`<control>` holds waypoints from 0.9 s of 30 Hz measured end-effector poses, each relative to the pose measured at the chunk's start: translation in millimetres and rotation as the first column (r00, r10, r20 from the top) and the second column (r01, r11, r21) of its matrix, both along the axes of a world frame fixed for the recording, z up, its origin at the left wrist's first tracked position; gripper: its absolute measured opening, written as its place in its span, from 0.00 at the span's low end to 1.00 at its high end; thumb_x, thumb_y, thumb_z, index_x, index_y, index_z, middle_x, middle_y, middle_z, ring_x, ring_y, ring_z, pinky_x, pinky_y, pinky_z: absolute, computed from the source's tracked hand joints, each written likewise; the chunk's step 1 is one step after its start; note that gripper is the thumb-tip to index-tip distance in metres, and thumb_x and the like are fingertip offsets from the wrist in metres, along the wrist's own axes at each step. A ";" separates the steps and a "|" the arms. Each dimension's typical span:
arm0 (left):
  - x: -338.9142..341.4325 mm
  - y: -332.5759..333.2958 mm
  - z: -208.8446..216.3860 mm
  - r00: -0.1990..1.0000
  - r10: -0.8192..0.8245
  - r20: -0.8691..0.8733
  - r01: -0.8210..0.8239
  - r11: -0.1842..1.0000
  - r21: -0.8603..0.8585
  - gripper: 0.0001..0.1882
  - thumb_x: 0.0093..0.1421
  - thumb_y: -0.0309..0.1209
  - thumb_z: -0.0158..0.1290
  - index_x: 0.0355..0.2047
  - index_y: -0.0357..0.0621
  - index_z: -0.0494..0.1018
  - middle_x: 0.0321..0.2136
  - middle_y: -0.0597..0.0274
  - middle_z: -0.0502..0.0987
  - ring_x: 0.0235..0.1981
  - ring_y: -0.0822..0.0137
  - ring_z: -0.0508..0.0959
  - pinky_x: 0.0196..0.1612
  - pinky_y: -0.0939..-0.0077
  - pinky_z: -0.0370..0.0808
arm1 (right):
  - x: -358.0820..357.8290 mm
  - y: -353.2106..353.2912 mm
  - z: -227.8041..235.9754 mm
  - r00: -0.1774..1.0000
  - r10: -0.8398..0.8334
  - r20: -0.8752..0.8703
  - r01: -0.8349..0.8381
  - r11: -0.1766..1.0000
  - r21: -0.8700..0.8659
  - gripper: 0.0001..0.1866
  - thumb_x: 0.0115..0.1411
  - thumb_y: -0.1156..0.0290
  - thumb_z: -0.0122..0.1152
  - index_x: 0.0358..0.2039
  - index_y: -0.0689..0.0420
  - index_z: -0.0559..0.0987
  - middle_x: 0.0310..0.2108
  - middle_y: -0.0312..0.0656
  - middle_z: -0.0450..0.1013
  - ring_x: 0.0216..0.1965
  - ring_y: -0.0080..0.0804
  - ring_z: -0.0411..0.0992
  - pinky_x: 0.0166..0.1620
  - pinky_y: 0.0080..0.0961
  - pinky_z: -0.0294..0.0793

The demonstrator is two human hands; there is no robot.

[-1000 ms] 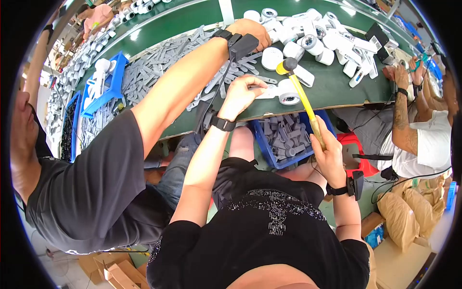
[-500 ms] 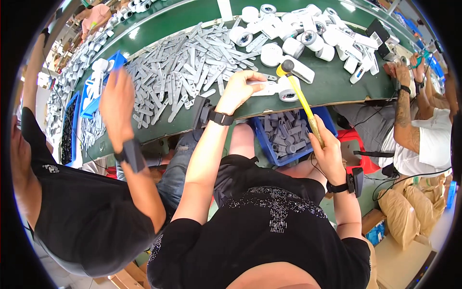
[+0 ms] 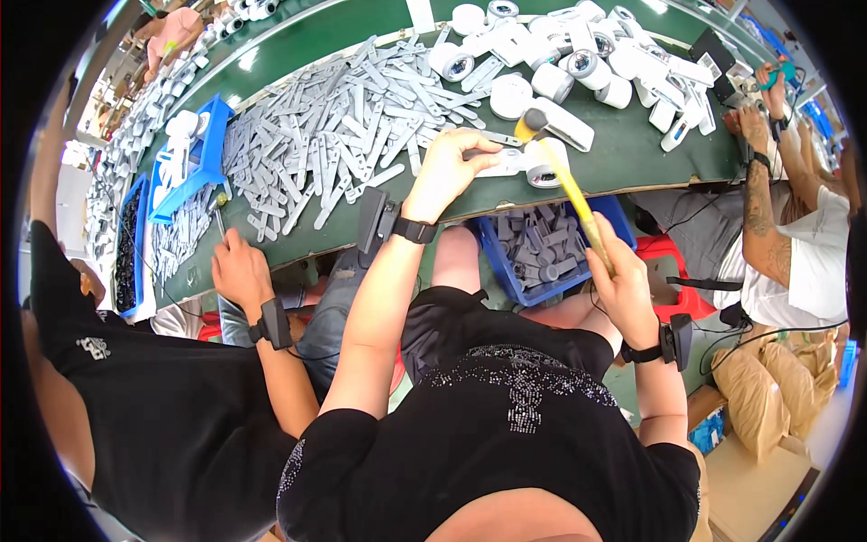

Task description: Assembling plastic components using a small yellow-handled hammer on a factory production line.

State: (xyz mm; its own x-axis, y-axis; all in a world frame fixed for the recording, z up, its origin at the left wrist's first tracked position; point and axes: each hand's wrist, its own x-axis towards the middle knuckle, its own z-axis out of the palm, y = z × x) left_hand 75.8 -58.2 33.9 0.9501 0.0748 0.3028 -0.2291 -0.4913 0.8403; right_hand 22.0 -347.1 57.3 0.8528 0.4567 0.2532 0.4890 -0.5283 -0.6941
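Here the left hand (image 3: 449, 172) pins a white wheel part (image 3: 533, 164) on the green desk (image 3: 632, 154); the right hand (image 3: 621, 275) keeps its grip closed around a yellow-handled mallet (image 3: 569, 185).

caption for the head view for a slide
Left hand steadies a white part on the green table; right hand holds a yellow-handled hammer.

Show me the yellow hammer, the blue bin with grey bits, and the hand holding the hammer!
yellow hammer (image 3: 572, 185), head view, middle of its handle
blue bin (image 3: 524, 291), head view, front wall
right hand (image 3: 621, 280), head view, back of hand

Long green workbench (image 3: 632, 158); red stool (image 3: 673, 271) beneath; pale floor.
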 end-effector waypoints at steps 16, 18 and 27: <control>-1.5 -3.4 -10.9 0.994 -0.010 0.109 0.013 0.999 -0.031 0.07 0.49 0.24 0.61 0.30 0.41 0.79 0.28 0.58 0.75 0.34 0.61 0.75 0.38 0.70 0.73 | -4.4 -1.3 -12.0 1.000 -0.008 0.017 0.007 0.998 0.062 0.26 0.59 0.78 0.57 0.59 0.57 0.68 0.31 0.51 0.72 0.32 0.48 0.72 0.37 0.33 0.71; -0.1 -2.9 -14.0 0.996 -0.008 0.087 0.015 0.997 -0.073 0.07 0.49 0.24 0.61 0.30 0.41 0.80 0.28 0.58 0.75 0.34 0.61 0.76 0.39 0.70 0.73 | -4.9 -1.7 -5.0 1.000 -0.010 0.003 0.010 1.000 0.026 0.26 0.59 0.78 0.57 0.59 0.57 0.68 0.31 0.51 0.71 0.32 0.48 0.72 0.37 0.34 0.71; 0.9 -4.9 -14.2 0.995 0.021 0.094 -0.012 0.995 -0.097 0.07 0.47 0.23 0.61 0.29 0.41 0.81 0.28 0.58 0.77 0.32 0.65 0.77 0.39 0.75 0.74 | -7.0 1.9 -10.9 0.990 0.021 0.141 -0.040 0.991 0.127 0.25 0.59 0.79 0.58 0.58 0.60 0.68 0.32 0.50 0.72 0.31 0.44 0.72 0.37 0.31 0.72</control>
